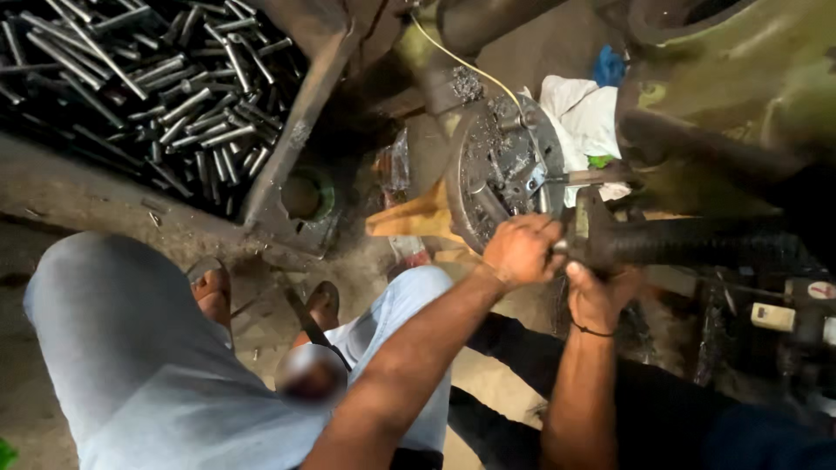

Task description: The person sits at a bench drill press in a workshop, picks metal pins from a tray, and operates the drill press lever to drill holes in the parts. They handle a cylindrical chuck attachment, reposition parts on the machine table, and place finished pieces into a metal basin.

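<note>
Left hand [521, 251] and right hand [599, 296] both clamp the black threaded shaft [697, 244] beside the round metal plate [501, 170], work mid-way, rods [148, 87] piled untouched nearby

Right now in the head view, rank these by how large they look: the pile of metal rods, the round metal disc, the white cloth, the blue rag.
1. Pile of metal rods
2. Round metal disc, partly hidden behind the left hand
3. White cloth, partly hidden, so only apparent size
4. Blue rag

Greasy dull metal chuck [501, 170], shiny steel rods [148, 87], black ribbed rubber handle [697, 242], crumpled white cloth [585, 117].
</note>
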Action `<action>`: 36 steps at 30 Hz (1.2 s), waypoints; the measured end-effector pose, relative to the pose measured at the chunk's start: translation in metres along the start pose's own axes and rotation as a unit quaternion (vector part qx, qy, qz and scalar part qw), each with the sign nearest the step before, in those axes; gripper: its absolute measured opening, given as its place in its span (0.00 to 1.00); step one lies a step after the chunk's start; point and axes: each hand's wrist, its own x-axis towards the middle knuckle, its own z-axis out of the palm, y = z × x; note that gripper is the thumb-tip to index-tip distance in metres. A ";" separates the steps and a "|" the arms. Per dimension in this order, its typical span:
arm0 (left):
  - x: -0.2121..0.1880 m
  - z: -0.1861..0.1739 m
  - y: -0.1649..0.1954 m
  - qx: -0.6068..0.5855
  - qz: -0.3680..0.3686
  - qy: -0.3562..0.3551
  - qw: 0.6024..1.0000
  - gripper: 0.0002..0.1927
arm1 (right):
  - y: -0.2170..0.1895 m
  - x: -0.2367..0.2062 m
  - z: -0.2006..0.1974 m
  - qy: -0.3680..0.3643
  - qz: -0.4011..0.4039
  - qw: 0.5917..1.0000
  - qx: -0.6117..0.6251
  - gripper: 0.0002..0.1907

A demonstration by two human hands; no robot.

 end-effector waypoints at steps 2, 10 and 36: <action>0.002 -0.001 -0.003 -0.009 0.016 -0.005 1.000 0.18 | 0.007 -0.002 -0.023 -0.038 0.000 0.999 -0.021 0.30; 0.002 0.004 -0.010 -0.014 0.031 -0.005 0.999 0.23 | -0.008 -0.001 -0.027 -0.084 0.025 0.993 -0.079 0.43; 0.007 -0.004 -0.018 -0.046 0.064 -0.057 0.995 0.28 | -0.026 0.011 0.007 -0.087 -0.044 0.988 -0.121 0.41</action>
